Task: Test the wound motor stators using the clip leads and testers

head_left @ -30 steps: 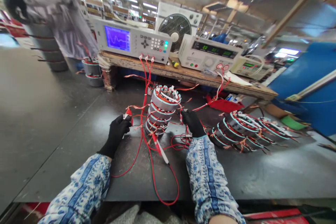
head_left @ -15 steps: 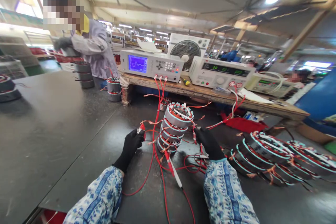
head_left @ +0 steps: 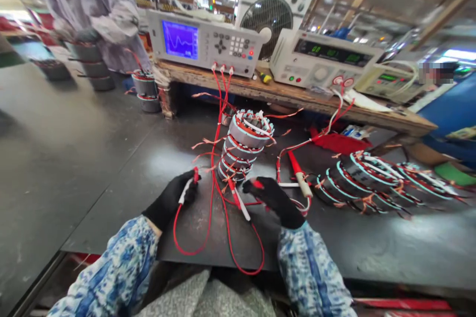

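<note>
- Bottom edge, nearest: blue-and-white patterned sleeves (head_left: 122,262) on both forearms.
- Low left: left hand (head_left: 169,203), black-gloved, clenched round a white-and-red probe (head_left: 188,187), tip up and angled toward the stator stack.
- From that probe: red lead (head_left: 178,242) looping down toward the near edge of the dark surface (head_left: 92,158).
- Low right: right hand (head_left: 277,202), black-gloved, fingers curled, pinching a small red lead tip (head_left: 256,184) at the fingertips.
- Between the two hands: second probe (head_left: 238,202), released, flat on the dark surface, close to the right fingertips and apart from the left.
- Just beyond the right hand: third probe (head_left: 298,174), red grip and beige end, slanted among loose red wires.
- Centre, beyond both hands: stator stack (head_left: 243,146), several wound rings piled up and leaning a little, with red and white leads sticking out. Near both sets of fingertips, touched by neither.
- Right of it: row of stators (head_left: 372,176), tipped over against one another, well apart from the hands.
- Behind, low: red tray (head_left: 336,141) beneath the wooden surface (head_left: 297,99).
- On the wooden surface, left to right: tester with blue screen (head_left: 204,44) with red leads plugged into its front, yellow-handled screwdriver (head_left: 265,78), meter with green digits (head_left: 323,59), smaller meter (head_left: 386,81).
- Behind the instruments: fan (head_left: 273,15).
- Far left: co-worker in grey coat (head_left: 104,5), standing beside further stator piles (head_left: 145,90).
</note>
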Demonstrator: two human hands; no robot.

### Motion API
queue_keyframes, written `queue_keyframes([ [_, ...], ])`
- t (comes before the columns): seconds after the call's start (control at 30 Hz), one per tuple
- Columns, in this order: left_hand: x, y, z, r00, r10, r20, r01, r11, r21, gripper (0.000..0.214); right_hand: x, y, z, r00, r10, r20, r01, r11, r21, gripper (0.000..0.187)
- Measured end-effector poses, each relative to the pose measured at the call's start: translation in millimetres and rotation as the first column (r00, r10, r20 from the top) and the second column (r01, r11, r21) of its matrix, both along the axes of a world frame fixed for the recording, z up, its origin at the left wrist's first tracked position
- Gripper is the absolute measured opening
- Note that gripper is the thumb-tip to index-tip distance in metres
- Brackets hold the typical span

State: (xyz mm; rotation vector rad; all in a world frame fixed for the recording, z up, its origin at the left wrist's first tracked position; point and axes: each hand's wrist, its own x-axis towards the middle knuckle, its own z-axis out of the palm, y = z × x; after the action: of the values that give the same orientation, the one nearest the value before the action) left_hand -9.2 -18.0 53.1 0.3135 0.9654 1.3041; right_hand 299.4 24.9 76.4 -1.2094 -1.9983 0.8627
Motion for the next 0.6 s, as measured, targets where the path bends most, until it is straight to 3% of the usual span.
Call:
queue_keyframes([
  [0.1, 15.2, 5.6, 4.3, 0.979, -0.095, 0.179, 0.106, 0.993, -0.054, 0.020, -28.8, -36.4, -21.2, 0.999, -0.035, 0.022, 0.036, 0.998, -0.045, 0.045],
  [0.23, 15.7, 21.9, 18.9, 0.949, -0.055, 0.309, 0.068, 0.997, -0.032, 0.030, -28.3, -56.5, -37.5, 0.986, -0.050, 0.162, 0.065, 0.994, -0.087, 0.035],
  [0.37, 10.4, 23.3, 28.1, 0.922, -0.012, 0.388, 0.018, 1.000, -0.011, 0.036, -24.1, -53.7, -35.6, 0.981, -0.034, 0.189, 0.047, 0.997, -0.065, 0.031],
  [0.5, 13.8, 19.6, 30.8, 0.912, 0.019, 0.409, -0.012, 1.000, -0.019, 0.044, -27.6, -41.7, -25.6, 0.983, 0.060, 0.173, -0.029, 0.984, -0.175, 0.039],
  [0.6, 15.3, 20.9, 30.6, 0.919, 0.007, 0.394, 0.000, 1.000, -0.018, 0.046, -18.4, -27.1, -16.7, 0.998, -0.050, 0.044, 0.058, 0.981, -0.185, 0.041],
])
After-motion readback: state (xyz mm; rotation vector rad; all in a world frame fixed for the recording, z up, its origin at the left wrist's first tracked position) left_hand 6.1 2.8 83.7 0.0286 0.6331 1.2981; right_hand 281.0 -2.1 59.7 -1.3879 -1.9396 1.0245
